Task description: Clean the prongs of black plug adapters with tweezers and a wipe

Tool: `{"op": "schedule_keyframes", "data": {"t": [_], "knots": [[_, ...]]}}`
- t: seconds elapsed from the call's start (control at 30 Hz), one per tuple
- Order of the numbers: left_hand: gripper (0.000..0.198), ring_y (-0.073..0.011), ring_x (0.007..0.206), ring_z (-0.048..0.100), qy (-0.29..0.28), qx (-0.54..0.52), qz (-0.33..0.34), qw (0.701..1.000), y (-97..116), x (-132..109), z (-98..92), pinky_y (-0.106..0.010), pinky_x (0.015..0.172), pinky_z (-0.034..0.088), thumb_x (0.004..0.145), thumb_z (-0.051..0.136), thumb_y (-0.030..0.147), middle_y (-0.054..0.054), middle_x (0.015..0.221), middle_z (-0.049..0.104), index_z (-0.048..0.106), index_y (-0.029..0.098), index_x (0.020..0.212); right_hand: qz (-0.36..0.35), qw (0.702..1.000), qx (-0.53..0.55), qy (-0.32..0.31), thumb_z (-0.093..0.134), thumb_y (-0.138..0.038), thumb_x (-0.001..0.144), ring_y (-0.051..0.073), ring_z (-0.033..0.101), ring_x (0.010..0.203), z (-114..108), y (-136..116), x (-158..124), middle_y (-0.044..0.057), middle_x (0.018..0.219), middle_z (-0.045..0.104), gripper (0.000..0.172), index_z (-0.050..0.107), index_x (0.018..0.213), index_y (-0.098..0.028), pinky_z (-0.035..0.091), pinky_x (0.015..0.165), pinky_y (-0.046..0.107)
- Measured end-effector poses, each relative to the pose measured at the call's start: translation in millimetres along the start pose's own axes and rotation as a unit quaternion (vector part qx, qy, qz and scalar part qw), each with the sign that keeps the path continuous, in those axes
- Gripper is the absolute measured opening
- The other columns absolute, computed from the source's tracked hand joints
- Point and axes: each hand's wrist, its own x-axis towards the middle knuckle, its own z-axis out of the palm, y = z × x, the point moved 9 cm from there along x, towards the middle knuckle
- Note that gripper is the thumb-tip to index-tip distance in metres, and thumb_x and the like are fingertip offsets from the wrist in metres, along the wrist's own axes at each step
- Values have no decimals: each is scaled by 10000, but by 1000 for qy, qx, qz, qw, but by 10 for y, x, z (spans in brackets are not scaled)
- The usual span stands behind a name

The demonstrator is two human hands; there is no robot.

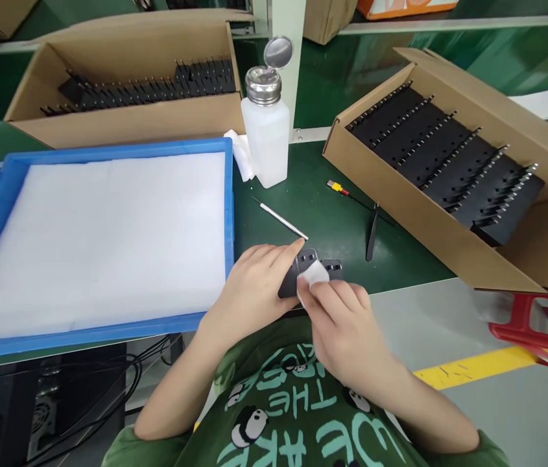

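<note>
White cloth (314,272) is pinched between the thumb and fingers of the right hand (344,324), held against a dark plate (289,283) in the lower middle of the frame. The left hand (254,283) holds that plate from its left side, fingers close together, part of the grip hidden. Just above the left fingertips, a thin silver stick (283,221) slants across the green table (334,227). Right of centre lie black tweezers (371,237) and a cable (357,200). A white bottle (266,139) stands at upper centre, its metal lid (278,52) raised. A blue tray (229,214) fills the left; one cardboard box (142,123) of black parts (132,94) sits at upper left, a second box (390,198) at upper right
</note>
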Motion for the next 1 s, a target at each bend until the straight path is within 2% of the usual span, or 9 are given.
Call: {"op": "schedule_keyframes", "data": {"t": [0.13, 0.27, 0.33, 0.43, 0.53, 0.63, 0.77, 0.9, 1.0], "knots": [[606, -295, 1157, 671, -30, -29, -1, 999, -45, 4, 45, -454, 959, 525, 836, 737, 265, -88, 1312, 692, 498, 175, 1387, 46, 961, 270, -43, 442, 7, 896, 163, 533, 846, -294, 149, -231, 67, 958, 574, 394, 660, 1177, -162, 477, 689, 293], [614, -304, 1154, 674, -43, -32, -3, 999, -58, 13, 56, -467, 964, 522, 841, 768, 400, -93, 1307, 693, 517, 185, 1359, 212, 895, 388, 65, 500, -25, 911, 135, 591, 736, -432, 771, -516, 56, 954, 572, 291, 713, 960, -217, 441, 480, 234], [577, -298, 1148, 676, -49, -37, -6, 998, -64, 15, 56, -459, 965, 520, 850, 758, 399, -84, 1302, 696, 529, 195, 1339, 244, 869, 419, 98, 519, -68, 922, 188, 666, 832, -387, 999, -644, 87, 1015, 634, 262, 730, 957, -219, 467, 475, 242], [535, -285, 1132, 675, -69, -51, -11, 996, -74, 0, 53, -450, 966, 515, 854, 748, 409, -62, 1292, 699, 546, 214, 1309, 210, 868, 439, 94, 550, -126, 930, 314, 662, 1160, -340, 1094, -714, 144, 1263, 670, 324, 715, 1186, -235, 593, 626, 325], [637, -291, 1190, 637, -71, -59, -14, 996, -90, -38, 4, -461, 1013, 491, 840, 750, 483, -74, 1340, 664, 508, 214, 1364, 216, 896, 363, 139, 622, -72, 886, 279, 710, 1083, -447, 1129, -754, 83, 1202, 728, 404, 722, 1210, -292, 627, 706, 352], [786, -301, 1264, 585, -49, -56, -22, 997, -119, -85, -47, -469, 1066, 459, 816, 766, 529, -99, 1410, 611, 429, 208, 1450, 200, 934, 207, 212, 645, 16, 829, 252, 731, 999, -618, 998, -711, 32, 1067, 763, 483, 740, 1183, -299, 626, 832, 411], [657, -283, 1239, 607, -28, -79, -33, 996, -148, -130, 8, -448, 1061, 478, 831, 775, 449, -89, 1359, 645, 498, 224, 1383, 75, 986, 44, 141, 584, 51, 832, 281, 696, 1118, -383, 512, -453, 77, 1117, 756, 518, 668, 1280, -196, 598, 907, 456], [482, -271, 1167, 643, -12, -114, -33, 993, -148, -138, 63, -432, 1006, 525, 870, 721, 321, -87, 1264, 689, 556, 216, 1310, 29, 993, 10, 115, 532, 61, 854, 267, 697, 1076, -61, 107, -263, 140, 1125, 750, 404, 669, 1209, -76, 579, 883, 418], [411, -255, 1130, 653, 0, -115, -23, 993, -135, -141, 53, -423, 963, 551, 888, 566, 140, -90, 1250, 693, 569, 196, 1295, -11, 993, 36, 107, 522, 17, 890, 266, 693, 1079, 43, -151, -86, 161, 1105, 752, 309, 691, 1145, -31, 582, 897, 405]]}}
